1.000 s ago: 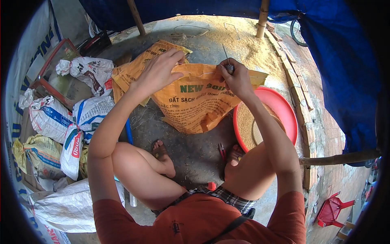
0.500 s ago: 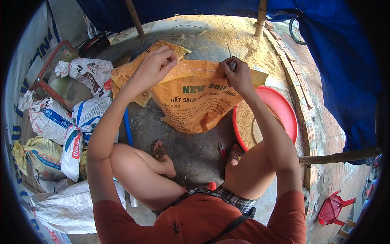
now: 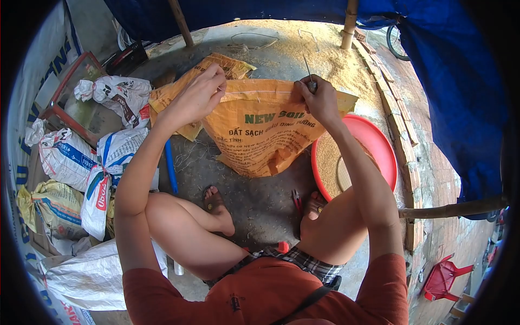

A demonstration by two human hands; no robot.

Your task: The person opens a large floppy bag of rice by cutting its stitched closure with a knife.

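Observation:
An orange printed plastic sack hangs stretched between my hands, its lettering facing me. A white string runs along its top edge. My left hand is closed at the upper left part of the sack, by the string's left end; what exactly its fingertips pinch, I cannot tell. At the upper right, my right hand grips the sack's edge together with an awl-like tool, its thin metal spike pointing up and away. Behind my left hand lies more orange sack material.
A red basin of grain stands right of the sack. Red-handled pliers lie by my foot. Filled sacks crowd the left beside a blue pipe. Grain covers the floor ahead; a brick edging runs along the right.
My left hand has moved a little to the left along the sack's top. More of the top edge shows, with the string straighter. My right hand stays nearly in place.

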